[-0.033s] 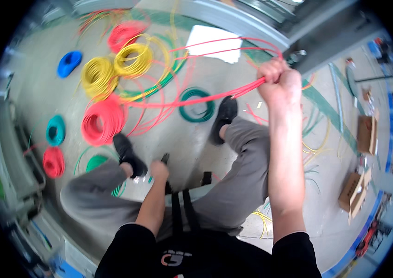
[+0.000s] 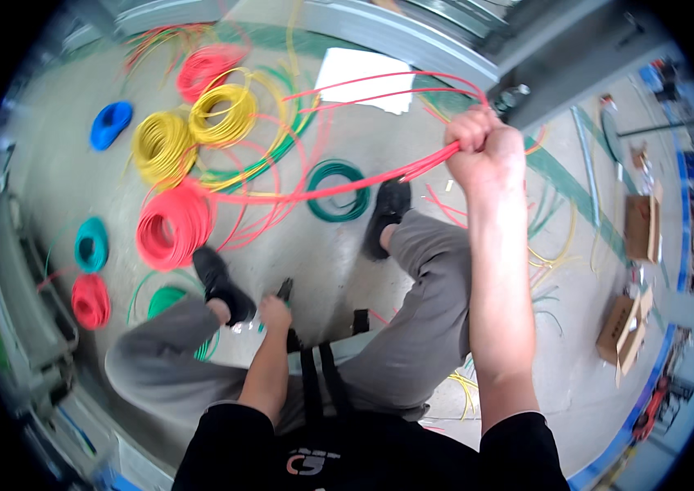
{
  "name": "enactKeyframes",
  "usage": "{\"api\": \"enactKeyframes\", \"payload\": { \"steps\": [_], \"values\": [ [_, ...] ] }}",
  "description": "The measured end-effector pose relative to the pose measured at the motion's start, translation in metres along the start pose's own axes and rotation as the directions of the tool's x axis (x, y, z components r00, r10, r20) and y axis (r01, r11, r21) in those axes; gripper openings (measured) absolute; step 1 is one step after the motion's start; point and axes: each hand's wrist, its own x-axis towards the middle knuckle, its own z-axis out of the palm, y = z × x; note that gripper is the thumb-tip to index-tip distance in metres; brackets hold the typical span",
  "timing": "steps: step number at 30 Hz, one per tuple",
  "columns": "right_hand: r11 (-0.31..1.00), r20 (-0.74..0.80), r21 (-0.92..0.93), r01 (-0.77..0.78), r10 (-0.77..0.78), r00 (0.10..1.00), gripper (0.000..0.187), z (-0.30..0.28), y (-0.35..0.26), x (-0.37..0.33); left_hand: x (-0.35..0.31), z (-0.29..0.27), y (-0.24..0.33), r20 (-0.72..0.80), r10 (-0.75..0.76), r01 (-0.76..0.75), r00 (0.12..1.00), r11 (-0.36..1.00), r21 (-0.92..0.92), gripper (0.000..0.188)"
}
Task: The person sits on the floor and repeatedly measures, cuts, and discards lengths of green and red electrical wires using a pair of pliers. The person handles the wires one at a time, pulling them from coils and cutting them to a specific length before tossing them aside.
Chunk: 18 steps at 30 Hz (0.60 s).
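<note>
My right hand [image 2: 482, 147] is closed in a fist, raised at the upper right, around a bundle of red wires [image 2: 339, 188]. The wires run left from it toward a red coil [image 2: 173, 227] on the floor, and a loop of them arcs back above the fist. Some cut ends stick out just left of the hand. Low between my legs, my left hand [image 2: 275, 313] is closed on a small hand tool that looks like pliers [image 2: 284, 289], with a dark tip and a bit of teal handle. Its jaws are too blurred to read.
Yellow coils [image 2: 164, 149], a blue coil [image 2: 111, 125], a dark green coil [image 2: 339, 190] and a teal coil [image 2: 91, 244] lie on the floor. White sheets [image 2: 367, 78] lie by a grey metal frame [image 2: 584, 61]. Cardboard boxes [image 2: 625, 327] stand at right, among wire scraps.
The whole view has shifted slightly to the left. Both hands keep their grips, the right on the red wires and the left on the pliers-like tool.
</note>
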Motion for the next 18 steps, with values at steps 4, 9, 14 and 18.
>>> {"api": "enactKeyframes", "payload": {
  "steps": [4,9,14,18],
  "values": [
    [0.999,-0.040,-0.030,0.021,-0.022,0.999,0.029,0.007,0.002,-0.008,0.030,0.030,-0.006,0.071,-0.027,0.035,0.997,0.992,-0.119,0.070],
    [1.000,-0.052,0.001,0.005,-0.005,0.999,0.029,0.011,0.006,0.003,0.044,-0.011,0.016,0.036,0.014,0.003,0.999,0.903,-0.430,0.061],
    [0.999,-0.070,-0.027,0.019,-0.021,0.997,0.030,0.023,0.013,0.023,0.015,-0.147,0.107,-0.239,0.103,-0.248,0.965,0.645,-0.723,0.042],
    [0.999,-0.083,-0.041,0.036,-0.039,0.996,0.027,0.025,0.016,0.032,-0.054,-0.271,0.159,-0.448,0.191,-0.487,0.873,0.329,-0.809,0.034]
  ]
}}
